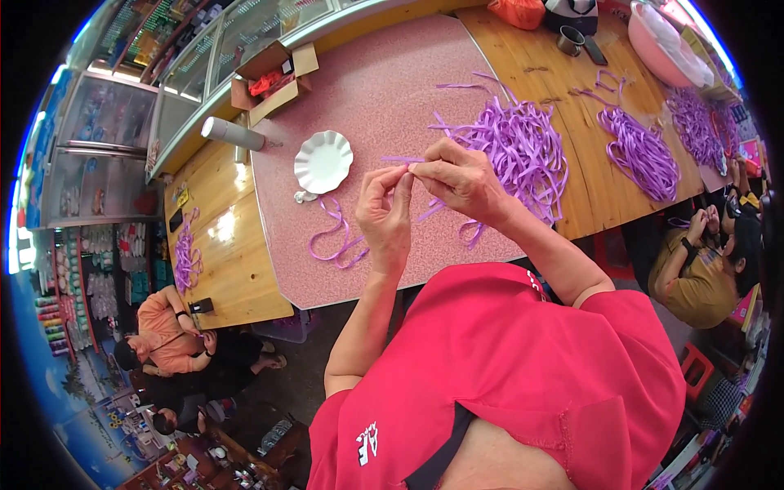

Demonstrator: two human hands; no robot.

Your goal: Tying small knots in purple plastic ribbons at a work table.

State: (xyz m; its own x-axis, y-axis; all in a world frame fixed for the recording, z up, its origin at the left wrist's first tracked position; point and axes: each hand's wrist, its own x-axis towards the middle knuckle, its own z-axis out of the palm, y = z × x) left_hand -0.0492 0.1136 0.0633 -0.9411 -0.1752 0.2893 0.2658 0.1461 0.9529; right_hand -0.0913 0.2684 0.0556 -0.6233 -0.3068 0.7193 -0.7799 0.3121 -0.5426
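Above the pink speckled mat, my left hand (385, 204) and my right hand (457, 175) meet fingertip to fingertip. Both pinch a purple ribbon (398, 159), whose short end sticks out to the left past the fingers. What the ribbon forms between the fingertips is too small to make out. Close behind my right hand lies a large heap of purple ribbons (527, 151). A loose looped ribbon (327, 249) rests on the mat left of my left hand. Farther left stands a white scalloped dish (323, 162), with a small whitish object (305, 197) at its near edge.
At the far left are an open cardboard box (276, 77) with red contents and a grey cylinder (233, 133). On the right wooden table lie another ribbon bundle (641, 155), a metal mug (570, 39) and a pink basin (665, 49). People sit at both sides.
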